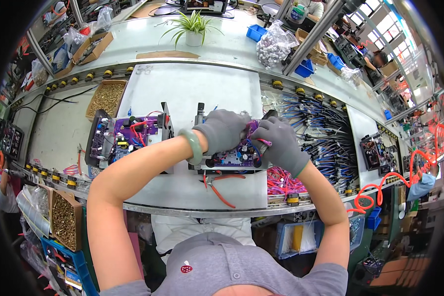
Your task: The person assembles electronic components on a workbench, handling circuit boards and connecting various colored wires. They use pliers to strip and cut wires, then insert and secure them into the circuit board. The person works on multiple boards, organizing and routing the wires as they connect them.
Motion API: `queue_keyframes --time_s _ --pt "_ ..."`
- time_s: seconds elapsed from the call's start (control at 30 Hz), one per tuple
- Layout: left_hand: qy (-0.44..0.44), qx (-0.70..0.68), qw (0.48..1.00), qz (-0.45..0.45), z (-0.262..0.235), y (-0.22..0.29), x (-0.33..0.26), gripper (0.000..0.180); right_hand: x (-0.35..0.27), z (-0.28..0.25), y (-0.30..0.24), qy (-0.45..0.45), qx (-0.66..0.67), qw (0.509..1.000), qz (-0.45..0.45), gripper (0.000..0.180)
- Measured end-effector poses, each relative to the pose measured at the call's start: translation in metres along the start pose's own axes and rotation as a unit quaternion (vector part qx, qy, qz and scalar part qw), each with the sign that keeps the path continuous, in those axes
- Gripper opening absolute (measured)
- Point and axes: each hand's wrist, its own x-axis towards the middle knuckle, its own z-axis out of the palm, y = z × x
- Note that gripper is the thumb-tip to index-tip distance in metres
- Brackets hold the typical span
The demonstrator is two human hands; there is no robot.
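**Both gloved hands on the purple board at the bench centre**

Nearest the person, a pair of red-handled pliers (pixel 221 186) lies on the white bench (pixel 192 89), just in front of the work. To its right sits a heap of pink and red wires (pixel 281 180); at the near left corner, a carton of brass screws (pixel 64 219) hangs below the bench edge.

At mid-bench, the purple circuit board (pixel 234 155) rests in its metal frame, directly ahead of the person. The left hand (pixel 222 129), in a grey glove with a pale green bangle (pixel 195 146) at the wrist, lies curled over the board's far left part; whether its grip is pinching anything cannot be told. The right hand (pixel 278 143), also grey-gloved, has its grip pressed together on a small pink lead at the board's right edge. The two hands nearly touch.

Left of the work stands a second purple board assembly (pixel 126 138), untouched. Right of it, bundles of blue wires (pixel 325 133) fill a tray.

Farther off, a tray of brass screws (pixel 106 98) sits at far left, and a potted plant (pixel 193 29) stands beyond the bench.
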Motion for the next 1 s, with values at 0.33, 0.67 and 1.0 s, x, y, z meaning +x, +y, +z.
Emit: queue_keyframes --time_s 0.33,0.67,1.0 --pt "-0.031 -0.025 0.999 -0.02 0.002 -0.006 0.003 0.019 0.009 0.0 -0.003 -0.076 -0.117 0.989 -0.048 0.025" --pt "0.005 0.031 0.999 0.0 0.01 -0.004 0.001 0.015 0.008 0.001 -0.004 -0.083 -0.055 0.993 -0.06 0.016" --pt "-0.051 0.146 0.988 0.017 0.007 -0.001 -0.001 0.012 0.009 0.002 0.005 -0.127 0.014 0.991 -0.046 0.022"
